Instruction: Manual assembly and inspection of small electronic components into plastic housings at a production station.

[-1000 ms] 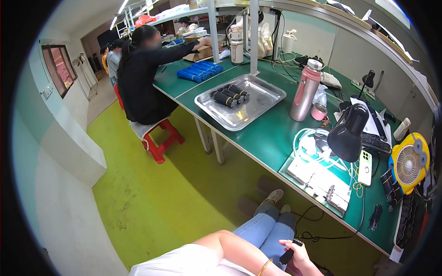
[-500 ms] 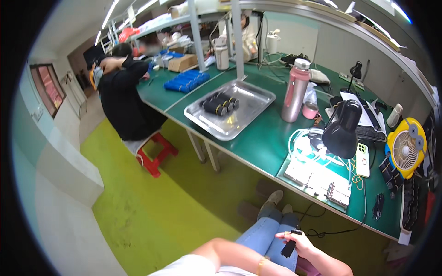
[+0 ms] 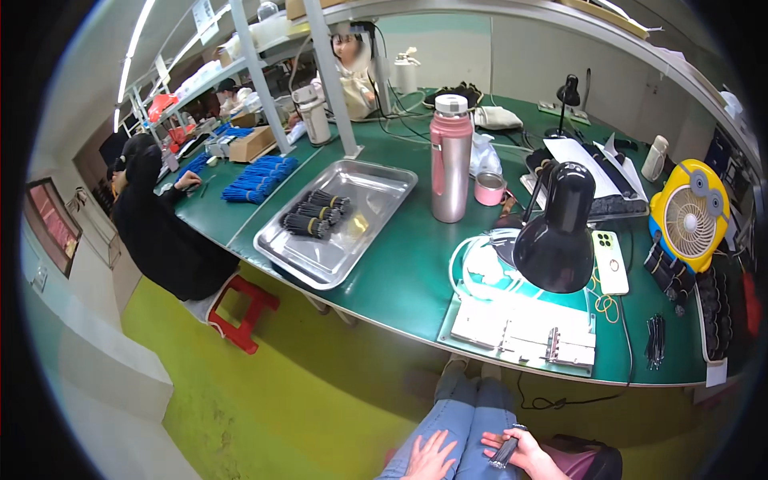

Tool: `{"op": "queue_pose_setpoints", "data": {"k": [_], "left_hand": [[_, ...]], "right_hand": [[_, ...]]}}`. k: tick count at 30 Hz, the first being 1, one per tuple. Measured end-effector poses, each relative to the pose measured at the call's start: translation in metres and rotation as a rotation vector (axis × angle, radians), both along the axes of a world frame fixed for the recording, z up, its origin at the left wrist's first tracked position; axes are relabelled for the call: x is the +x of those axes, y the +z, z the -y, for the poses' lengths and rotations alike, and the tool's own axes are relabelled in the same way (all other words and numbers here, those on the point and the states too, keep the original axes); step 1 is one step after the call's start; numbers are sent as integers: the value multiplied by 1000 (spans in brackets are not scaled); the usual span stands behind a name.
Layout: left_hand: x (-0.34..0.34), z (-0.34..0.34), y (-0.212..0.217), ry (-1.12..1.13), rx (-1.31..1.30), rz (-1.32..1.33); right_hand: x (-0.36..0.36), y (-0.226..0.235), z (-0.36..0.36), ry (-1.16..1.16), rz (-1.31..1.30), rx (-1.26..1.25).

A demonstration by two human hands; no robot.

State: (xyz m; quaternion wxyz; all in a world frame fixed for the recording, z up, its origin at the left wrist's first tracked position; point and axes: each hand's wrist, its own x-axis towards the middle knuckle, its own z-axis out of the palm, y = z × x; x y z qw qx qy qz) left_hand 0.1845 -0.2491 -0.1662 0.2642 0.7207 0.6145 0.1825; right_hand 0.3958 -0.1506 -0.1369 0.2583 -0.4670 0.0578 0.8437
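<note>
"Right hand (image 3: 528, 452)?"
"Lower edge, right of centre: fingers partly curled, gripping one black wire bundle (image 3: 504, 454)."
"Left hand (image 3: 432, 458)?"
"Lower edge, just left of it: fingers spread, nothing held, over blue jeans (image 3: 456, 414)."
"Green tabletop (image 3: 384, 292)?"
"Stainless-steel tray (image 3: 340, 260), left of centre, holding banded black bundles (image 3: 314, 214); black desk lamp (image 3: 558, 232), right of centre, by a brightly lit metal fixture (image 3: 524, 324)."

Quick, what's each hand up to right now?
Left hand: open, with nothing visible in it.
Right hand: holding a black bundle.
</note>
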Motion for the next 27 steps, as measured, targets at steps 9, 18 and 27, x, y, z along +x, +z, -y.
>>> {"op": "queue_pose_setpoints", "data": {"k": [9,18,27], "left_hand": [[6,-11,2,13,-27,-39],[3,-14,-4,40,-10,-52],[-5,-39,30,223,194,136]], "right_hand": [[5,-5,-8,7,-61,-61],[0,-12,-16,64,-76,-85],[4,-9,-12,85,-57,-33]]}}
